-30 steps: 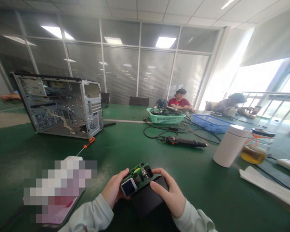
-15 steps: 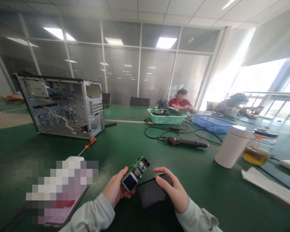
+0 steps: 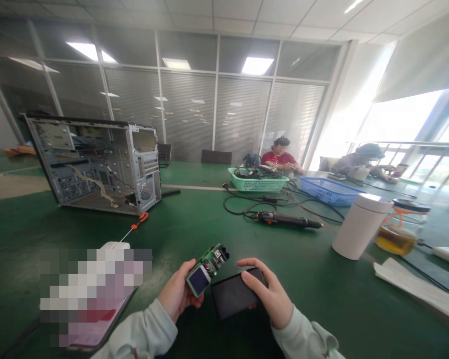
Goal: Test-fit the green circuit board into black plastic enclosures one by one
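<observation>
A green circuit board (image 3: 214, 259) with a small dark screen (image 3: 199, 280) and black connectors at its far end is held in my left hand (image 3: 177, 289). My left thumb lies along its edge and the fingers curl beneath it. In my right hand (image 3: 271, 291) is a flat black case (image 3: 234, 294), gripped with the thumb on top and fingers around its far edge. Board and case are side by side above the green table, the board tilted and slightly higher. The underside of the case is hidden.
An open computer case (image 3: 97, 164) stands at the left, near a phone (image 3: 101, 314). Ahead lie an electric screwdriver (image 3: 288, 220) with its cable, a green basket (image 3: 258, 184) of cables and a blue basket (image 3: 329, 192). A white cup (image 3: 359, 227) and a jar (image 3: 400, 234) stand right.
My left hand has shifted the circuit board slightly left and turned it a little, so the gap to the black case is wider. My right hand has hardly moved.
</observation>
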`<state>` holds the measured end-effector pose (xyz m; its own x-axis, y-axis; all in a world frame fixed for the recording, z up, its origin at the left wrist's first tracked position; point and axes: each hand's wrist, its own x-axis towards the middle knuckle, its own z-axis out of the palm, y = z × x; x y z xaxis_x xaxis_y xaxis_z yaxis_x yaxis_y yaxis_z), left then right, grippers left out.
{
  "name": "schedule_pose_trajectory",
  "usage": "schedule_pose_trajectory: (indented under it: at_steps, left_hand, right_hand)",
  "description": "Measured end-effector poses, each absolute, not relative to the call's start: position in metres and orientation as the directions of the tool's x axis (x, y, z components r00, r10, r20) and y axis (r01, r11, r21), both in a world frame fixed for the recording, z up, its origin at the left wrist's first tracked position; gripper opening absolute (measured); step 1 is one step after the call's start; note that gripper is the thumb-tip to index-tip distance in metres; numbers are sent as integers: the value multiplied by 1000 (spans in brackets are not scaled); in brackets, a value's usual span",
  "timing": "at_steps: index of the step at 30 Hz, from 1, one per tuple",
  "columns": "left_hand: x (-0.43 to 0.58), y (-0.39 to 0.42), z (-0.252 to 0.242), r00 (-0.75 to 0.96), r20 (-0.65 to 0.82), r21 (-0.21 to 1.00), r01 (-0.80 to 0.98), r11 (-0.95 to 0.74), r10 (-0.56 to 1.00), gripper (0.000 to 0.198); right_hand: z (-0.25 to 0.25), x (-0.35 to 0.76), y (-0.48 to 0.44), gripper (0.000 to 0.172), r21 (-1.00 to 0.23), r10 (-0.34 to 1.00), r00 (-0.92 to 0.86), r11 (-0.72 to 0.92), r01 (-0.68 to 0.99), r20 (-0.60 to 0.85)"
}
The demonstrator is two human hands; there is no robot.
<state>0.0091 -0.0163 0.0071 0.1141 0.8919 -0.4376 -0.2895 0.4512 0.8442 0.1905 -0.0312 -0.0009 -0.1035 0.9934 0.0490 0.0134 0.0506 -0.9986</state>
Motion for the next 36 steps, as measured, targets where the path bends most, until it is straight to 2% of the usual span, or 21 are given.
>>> schedule_pose_trajectory:
  at_steps: [9,17,26,32,36]
  left_hand:
    - [8,-12,1,121,-450,830,-309,464,885,49]
    - [10,-15,10,109,-487,824,-273,497,867,54]
    - [8,-16,12,82,-487,798,-361,482,869,52]
    - [7,-15,12,98,-471,804,-361,472,877,54]
    - [7,-15,11,107,-457,807,-368,462,883,52]
  right_hand:
    - [5,191,-40,39,-964,962,-115,255,75,246]
    - [5,195,-36,34,-961,954,-138,274,43,266]
    - [6,191,-40,33,-931,926,-149,360,67,347]
    - [5,195,-33,28,-935,937,-132,339,108,325]
    - [5,195,-31,41,-992,980,-158,108,-61,117]
